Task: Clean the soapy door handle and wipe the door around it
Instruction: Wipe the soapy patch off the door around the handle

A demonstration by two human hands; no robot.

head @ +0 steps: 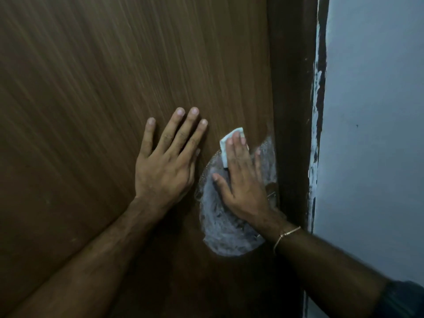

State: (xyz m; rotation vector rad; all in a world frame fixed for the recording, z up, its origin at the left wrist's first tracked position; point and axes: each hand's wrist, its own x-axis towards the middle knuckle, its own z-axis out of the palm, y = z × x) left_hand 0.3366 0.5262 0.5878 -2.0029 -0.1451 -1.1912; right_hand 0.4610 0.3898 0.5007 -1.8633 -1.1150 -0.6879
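The soapy patch (220,228) sat smeared on the brown door (114,88), close to its right edge by the dark frame (293,111). The handle was probably hidden under the right hand (243,180), which pressed a white cloth (226,145) flat with straight fingers. The left hand (165,161) lay spread, open-palmed, on the door just beside it. A thin bracelet (285,235) circled the right wrist.

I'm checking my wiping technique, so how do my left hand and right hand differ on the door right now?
The left hand lies bare on dry wood, while the right hand presses a white cloth over the soapy patch. The left hand's fingers are spread; the right hand's lie close together. The right wrist wears a thin bracelet; the left wears nothing. Both rest flat on the door, fingers straight.
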